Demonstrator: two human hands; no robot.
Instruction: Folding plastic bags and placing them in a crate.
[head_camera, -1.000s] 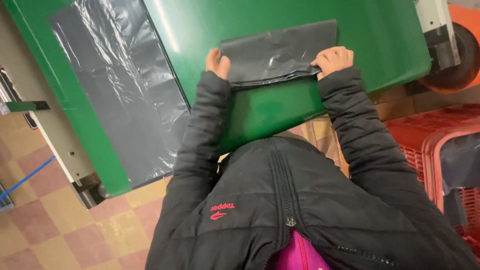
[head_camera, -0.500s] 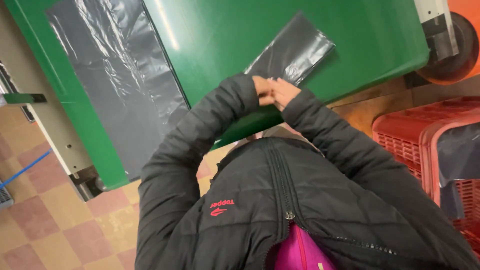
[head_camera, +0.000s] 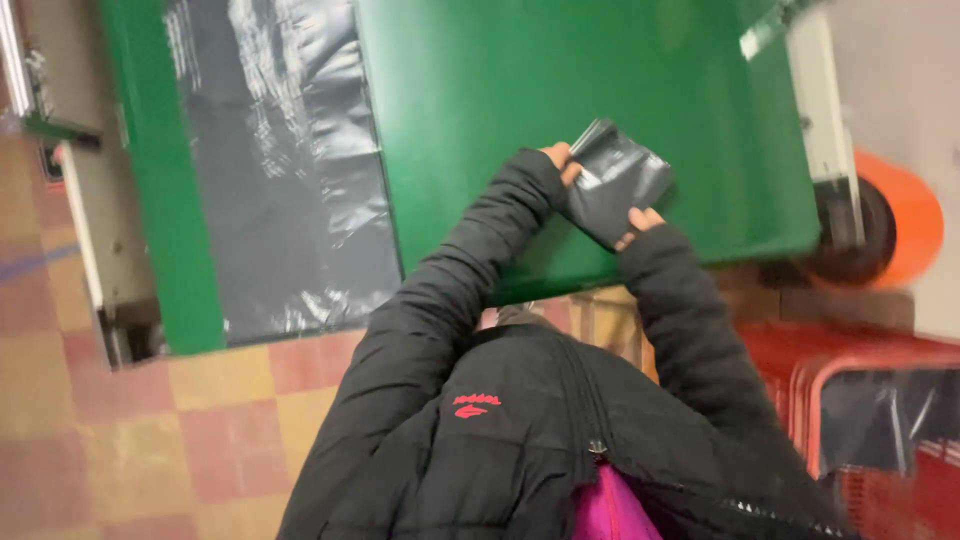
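Note:
A small folded packet of dark grey plastic bag lies on the green table near its front edge. My left hand grips the packet's left edge, only fingertips showing beyond the black jacket sleeve. My right hand pinches its lower right corner. Both sleeves cover most of each hand.
A wide sheet of grey plastic film runs down a green surface at the left. Red baskets stand at the lower right, one holding grey plastic. An orange roll on a black hub sits beyond the table's right end. Checkered floor tiles lie below.
The bag was a wide folded strip held at both ends a second ago. My hands came together, and it is now a small compact packet between them. The camera shifted right.

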